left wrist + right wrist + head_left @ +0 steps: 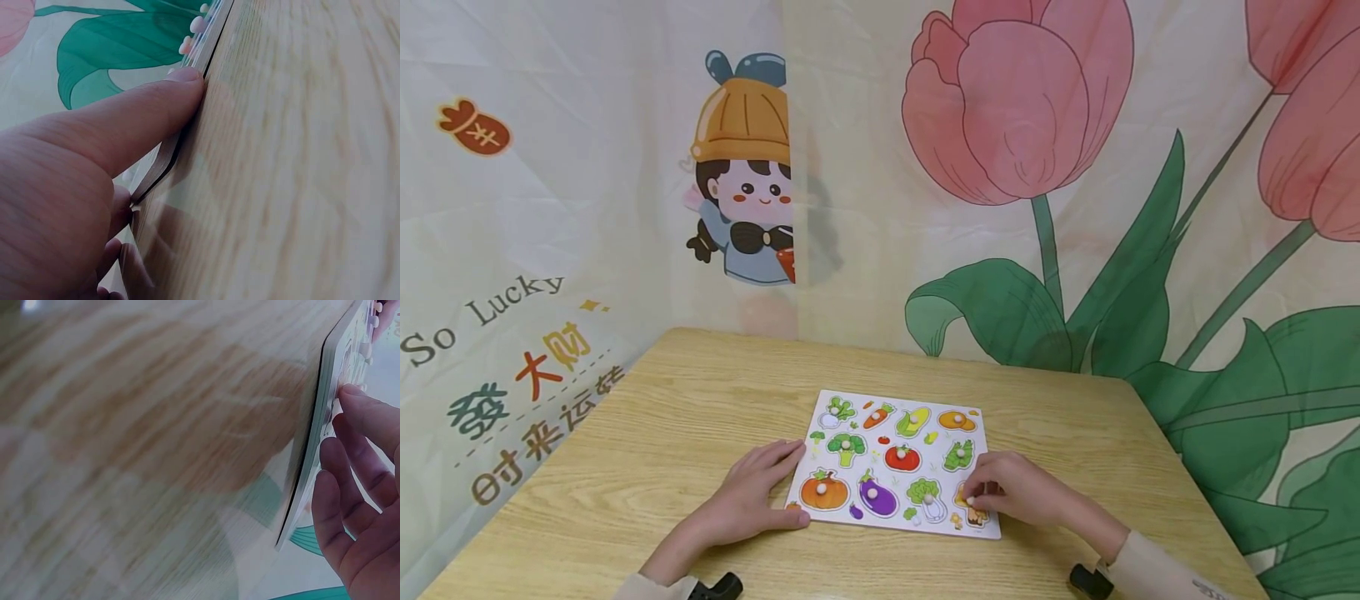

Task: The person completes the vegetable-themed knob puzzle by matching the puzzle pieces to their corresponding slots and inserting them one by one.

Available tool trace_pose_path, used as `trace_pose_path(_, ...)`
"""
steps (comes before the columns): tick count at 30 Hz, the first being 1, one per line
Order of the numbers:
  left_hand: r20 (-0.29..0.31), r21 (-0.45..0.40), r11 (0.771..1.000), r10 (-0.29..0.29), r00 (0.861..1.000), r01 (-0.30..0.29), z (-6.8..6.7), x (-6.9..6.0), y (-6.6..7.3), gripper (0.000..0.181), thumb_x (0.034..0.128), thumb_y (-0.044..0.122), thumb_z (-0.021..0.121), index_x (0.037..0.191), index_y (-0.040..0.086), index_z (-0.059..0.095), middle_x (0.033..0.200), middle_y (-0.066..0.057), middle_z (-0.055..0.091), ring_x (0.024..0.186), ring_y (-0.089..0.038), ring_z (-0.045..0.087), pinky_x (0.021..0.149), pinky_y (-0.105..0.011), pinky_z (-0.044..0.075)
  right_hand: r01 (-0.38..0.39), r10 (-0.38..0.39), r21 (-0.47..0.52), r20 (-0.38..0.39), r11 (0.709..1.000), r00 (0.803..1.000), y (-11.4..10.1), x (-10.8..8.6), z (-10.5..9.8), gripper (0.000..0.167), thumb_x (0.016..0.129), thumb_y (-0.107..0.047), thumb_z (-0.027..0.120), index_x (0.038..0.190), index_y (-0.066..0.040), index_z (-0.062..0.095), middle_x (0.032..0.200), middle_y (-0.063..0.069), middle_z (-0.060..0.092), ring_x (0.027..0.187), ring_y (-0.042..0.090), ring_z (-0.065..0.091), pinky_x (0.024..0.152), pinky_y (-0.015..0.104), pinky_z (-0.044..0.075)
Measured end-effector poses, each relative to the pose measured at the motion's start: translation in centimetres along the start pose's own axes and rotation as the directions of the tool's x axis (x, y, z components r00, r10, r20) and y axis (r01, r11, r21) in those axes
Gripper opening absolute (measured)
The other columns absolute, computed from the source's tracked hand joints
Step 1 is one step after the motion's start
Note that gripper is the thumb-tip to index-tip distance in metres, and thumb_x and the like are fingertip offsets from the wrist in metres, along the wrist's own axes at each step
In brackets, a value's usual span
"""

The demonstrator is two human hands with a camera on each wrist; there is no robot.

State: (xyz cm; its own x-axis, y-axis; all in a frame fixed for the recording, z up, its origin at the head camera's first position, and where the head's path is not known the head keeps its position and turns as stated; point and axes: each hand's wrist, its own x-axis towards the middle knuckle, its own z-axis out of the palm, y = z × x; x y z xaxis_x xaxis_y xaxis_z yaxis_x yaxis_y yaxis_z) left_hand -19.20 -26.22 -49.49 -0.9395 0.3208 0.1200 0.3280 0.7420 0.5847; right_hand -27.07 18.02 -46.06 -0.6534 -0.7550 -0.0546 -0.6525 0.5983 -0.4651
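Observation:
A white knobbed puzzle board (934, 454) with vegetable pictures lies flat on the table. My left hand (748, 492) rests at its left edge, fingers extended; in the left wrist view the thumb (156, 103) presses against the board's side. At the near right corner, my right hand (1018, 487) pinches the small knob of an orange-brown puzzle piece (977, 515), which its fingers partly cover. Whether that piece is fully seated I cannot tell. A pumpkin piece (823, 492), an eggplant piece (877, 494) and a tomato piece (902, 457) are among those sitting in the board.
The wooden table (715, 400) extends around the board on all sides. Behind it hangs a printed curtain (850, 208) with tulips and a cartoon figure. Black wrist devices (1092, 581) show at both cuffs.

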Motion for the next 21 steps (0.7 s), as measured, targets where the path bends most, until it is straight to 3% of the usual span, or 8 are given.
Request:
trace_pose_path(12, 0.002, 0.009, 1.000, 0.006, 1.000, -0.006, 0.07, 0.13, -0.06, 0.105, 0.0834, 0.065, 0.082, 0.161, 0.004, 0.045, 0.166, -0.017, 0.041, 0.155, -0.047, 0.029, 0.119, -0.073, 0.017, 0.001, -0.001, 0.028, -0.002, 1.000, 1.000, -0.19, -0.26, -0.10, 0.013, 0.097, -0.018, 0.080, 0.107, -0.026, 0.082, 0.095, -0.020, 0.065, 0.083, 0.002, 0.058, 0.073, 0.023, 0.056)
trace_pose_path(21, 0.005, 0.011, 1.000, -0.006, 1.000, 0.006, 0.06, 0.07, -0.03, 0.106, 0.0829, 0.065, 0.083, 0.161, 0.004, 0.045, 0.167, -0.018, 0.041, 0.155, -0.047, 0.028, 0.120, -0.074, 0.017, -0.052, 0.054, 0.066, -0.026, 0.996, 0.998, -0.39, -0.60, -0.59, 0.015, 0.095, -0.023, 0.082, 0.109, -0.029, 0.081, 0.091, -0.019, 0.063, 0.082, 0.001, 0.058, 0.074, 0.025, 0.056)
